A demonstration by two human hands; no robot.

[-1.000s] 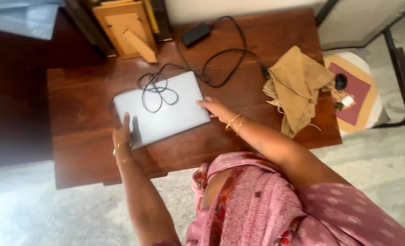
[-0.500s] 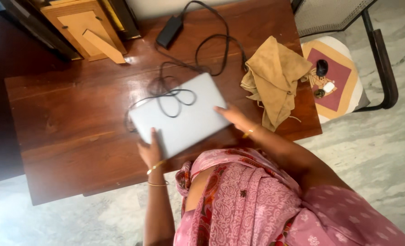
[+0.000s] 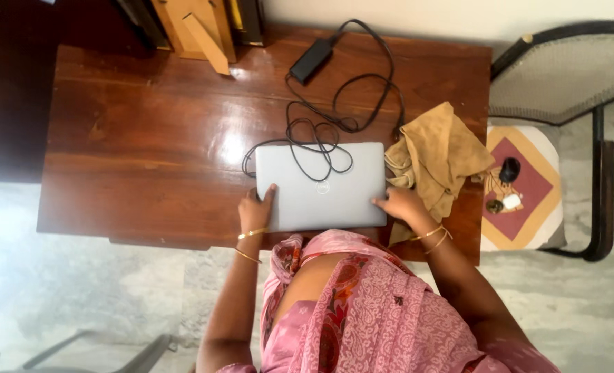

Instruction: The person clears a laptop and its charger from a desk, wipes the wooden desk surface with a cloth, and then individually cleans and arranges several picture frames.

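A closed silver laptop (image 3: pixel 334 197) lies on the dark wooden table (image 3: pixel 148 145), square to its near edge. My left hand (image 3: pixel 254 209) grips the laptop's near left corner, thumb on the lid. My right hand (image 3: pixel 400 204) holds its right edge, beside a crumpled tan cloth (image 3: pixel 445 148). A black cable (image 3: pixel 314 145) lies coiled across the lid's far side and runs back to a black power adapter (image 3: pixel 312 59) at the table's far edge.
Wooden picture frames (image 3: pixel 196 24) lean at the table's far left. A black metal chair (image 3: pixel 562 76) stands to the right, with a patterned cushion (image 3: pixel 528 186) carrying small dark objects (image 3: pixel 508 169). Pale marble floor lies around the table.
The laptop has turned from a slanted position to sit straight along the table's near edge, closer to the tan cloth. Both hands stayed on its sides. The camera view has shifted.
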